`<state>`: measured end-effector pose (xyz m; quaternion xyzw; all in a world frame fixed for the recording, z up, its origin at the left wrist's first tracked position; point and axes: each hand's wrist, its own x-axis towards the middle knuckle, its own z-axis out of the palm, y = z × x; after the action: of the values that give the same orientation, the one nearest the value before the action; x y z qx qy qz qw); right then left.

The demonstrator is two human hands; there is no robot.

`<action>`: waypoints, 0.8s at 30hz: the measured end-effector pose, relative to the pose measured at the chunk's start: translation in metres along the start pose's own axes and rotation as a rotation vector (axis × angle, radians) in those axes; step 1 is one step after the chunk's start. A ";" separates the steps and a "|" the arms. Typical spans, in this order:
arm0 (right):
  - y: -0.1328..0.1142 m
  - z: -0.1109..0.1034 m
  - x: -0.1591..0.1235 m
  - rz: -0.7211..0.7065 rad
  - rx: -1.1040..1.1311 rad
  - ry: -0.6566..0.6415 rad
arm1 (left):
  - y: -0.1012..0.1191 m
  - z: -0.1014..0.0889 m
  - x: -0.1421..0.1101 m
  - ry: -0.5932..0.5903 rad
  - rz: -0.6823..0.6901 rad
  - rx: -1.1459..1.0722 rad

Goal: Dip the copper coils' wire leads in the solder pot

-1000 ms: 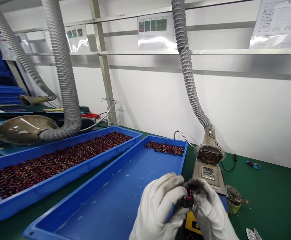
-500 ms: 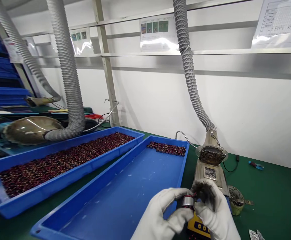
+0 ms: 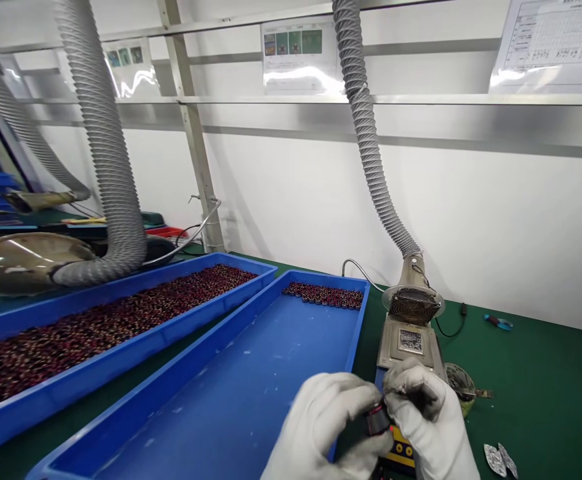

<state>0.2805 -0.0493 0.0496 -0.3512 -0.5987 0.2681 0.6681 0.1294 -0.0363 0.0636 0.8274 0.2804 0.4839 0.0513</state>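
Observation:
My left hand (image 3: 321, 427), in a white glove, grips a small dark cylindrical part (image 3: 378, 419) with reddish edges between thumb and fingers. Close at its right side is my right hand (image 3: 431, 420), also gloved, its blackened fingertips pinched together. What those fingertips hold, if anything, is hidden. Both hands are above a yellow control panel (image 3: 401, 450) with buttons and a small red light, partly covered by them. Just behind stands a metal solder pot (image 3: 411, 341) with a square, silvery opening.
A blue tray (image 3: 241, 393) holds rows of small dark-red parts (image 3: 323, 295) at its far end. Another blue tray (image 3: 121, 360) is full of them. A fume hose (image 3: 371, 147) hangs over the pot. At right are a cup (image 3: 459, 380), silvery pieces (image 3: 499, 460) and a blue-handled tool (image 3: 498, 323).
The view has swung, shifting the trays leftward. In my left hand, the part has tilted and its silvery side now looks dark. My right fingers have drawn closer together.

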 end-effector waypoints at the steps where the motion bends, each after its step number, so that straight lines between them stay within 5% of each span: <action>1: -0.002 0.003 -0.002 -0.041 -0.106 0.114 | 0.001 -0.001 0.003 0.069 0.146 0.138; 3: -0.009 0.010 -0.006 -0.110 -0.283 0.383 | 0.001 -0.002 0.007 0.147 0.320 0.343; 6: -0.017 0.015 -0.009 -0.103 -0.335 0.623 | 0.000 -0.004 0.007 0.151 0.321 0.423; 8: -0.019 0.016 -0.008 0.020 -0.217 0.566 | -0.001 -0.005 0.006 0.174 0.292 0.408; 14: -0.007 0.026 -0.002 0.420 0.417 0.106 | -0.004 -0.006 0.005 0.176 0.267 0.368; 21: 0.015 0.031 -0.004 0.501 0.705 0.075 | -0.017 -0.007 0.007 0.121 0.181 -0.082; 24: 0.011 0.028 -0.004 0.559 0.774 -0.032 | -0.020 -0.004 0.005 0.203 -0.072 -0.403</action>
<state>0.2529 -0.0419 0.0394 -0.2199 -0.3477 0.6463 0.6427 0.1192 -0.0175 0.0625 0.7371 0.2110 0.6086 0.2044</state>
